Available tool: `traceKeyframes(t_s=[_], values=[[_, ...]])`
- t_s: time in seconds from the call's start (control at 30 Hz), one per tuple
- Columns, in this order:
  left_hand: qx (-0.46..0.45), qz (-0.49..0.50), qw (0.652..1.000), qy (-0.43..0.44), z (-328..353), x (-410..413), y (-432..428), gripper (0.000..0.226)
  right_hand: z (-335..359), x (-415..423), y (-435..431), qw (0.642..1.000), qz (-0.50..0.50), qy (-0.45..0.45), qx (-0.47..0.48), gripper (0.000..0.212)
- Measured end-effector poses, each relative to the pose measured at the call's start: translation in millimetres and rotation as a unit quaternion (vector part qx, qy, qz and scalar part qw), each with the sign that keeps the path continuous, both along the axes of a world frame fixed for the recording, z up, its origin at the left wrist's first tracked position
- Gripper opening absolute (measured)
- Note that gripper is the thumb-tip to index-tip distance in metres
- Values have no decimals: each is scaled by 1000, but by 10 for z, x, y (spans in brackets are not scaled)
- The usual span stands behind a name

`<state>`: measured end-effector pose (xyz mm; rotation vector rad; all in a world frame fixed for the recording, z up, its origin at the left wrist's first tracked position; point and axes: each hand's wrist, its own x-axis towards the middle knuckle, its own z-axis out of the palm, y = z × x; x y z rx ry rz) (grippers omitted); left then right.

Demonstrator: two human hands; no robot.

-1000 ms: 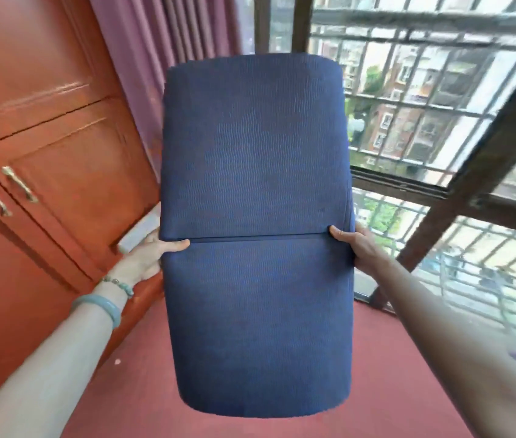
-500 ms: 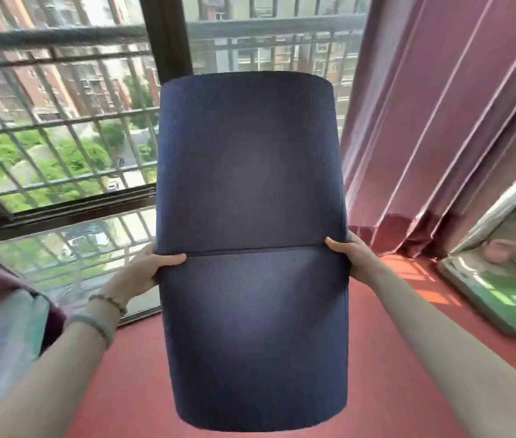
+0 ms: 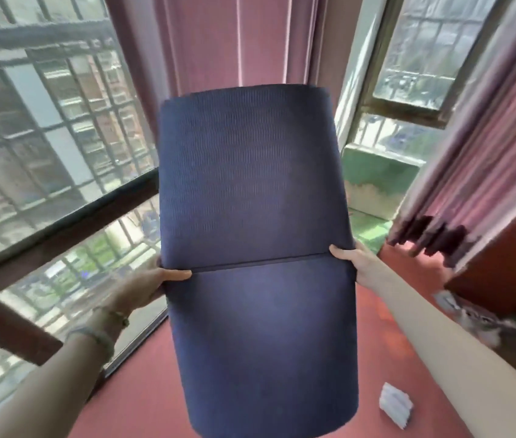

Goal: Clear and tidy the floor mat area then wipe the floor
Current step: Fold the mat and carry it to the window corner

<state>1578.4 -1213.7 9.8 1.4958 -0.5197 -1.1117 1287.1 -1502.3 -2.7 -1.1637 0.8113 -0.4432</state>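
Note:
A dark blue folded floor mat point(image 3: 256, 248) hangs upright in front of me, off the floor, with a fold line across its middle. My left hand point(image 3: 143, 286) grips its left edge at the fold, thumb on the front. On the opposite edge, my right hand point(image 3: 353, 262) holds it at the same height. The mat hides the floor directly behind it.
Red floor point(image 3: 143, 393) lies below. A small white folded cloth point(image 3: 395, 404) rests on the floor at lower right. A barred window point(image 3: 45, 153) is to the left, purple curtains point(image 3: 234, 42) ahead, and a red-brown cabinet point(image 3: 503, 263) at the right.
The view has swung right from the wooden cupboards past the window to the curtained corner. Both hands keep the same grip on the mat.

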Motion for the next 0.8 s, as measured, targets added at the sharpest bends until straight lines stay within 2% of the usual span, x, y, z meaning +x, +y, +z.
traceKeyframes(t_s=[0.03,0.07,0.13,0.23,0.33,0.43,0.47,0.53,0.6,0.7,0.8], values=[[2,-13,1000,0,-32,58,-233,40,3,-52,-120,1000,-11,5,-2,62],[5,-29,1000,2,-64,136,-467,39,31,-67,-231,1000,-23,-2,-3,56],[6,-75,997,14,-116,320,-926,47,-29,-106,-510,998,-64,2,-11,32],[1,-139,990,37,-142,594,-1619,58,-185,-211,-1024,995,-103,15,-5,36],[-9,-193,981,35,-125,816,-2316,65,-95,-243,-1297,984,-162,78,-18,40],[-21,-245,969,20,-92,859,-2912,66,-115,-269,-1460,982,-187,24,-8,34],[-22,-256,966,17,-111,863,-3092,70,-29,-227,-1440,976,-215,31,0,41],[-22,-267,963,19,-169,857,-3438,76,-34,-265,-1573,974,-226,24,-16,69],[-26,-284,958,21,-240,848,-3805,78,-92,-294,-1754,971,-238,21,-19,75],[-28,-318,947,37,-361,783,-4349,74,-224,-367,-2105,962,-268,50,-18,47],[-14,-334,941,54,-503,720,-4935,62,-391,-457,-2556,952,-300,64,7,41]])
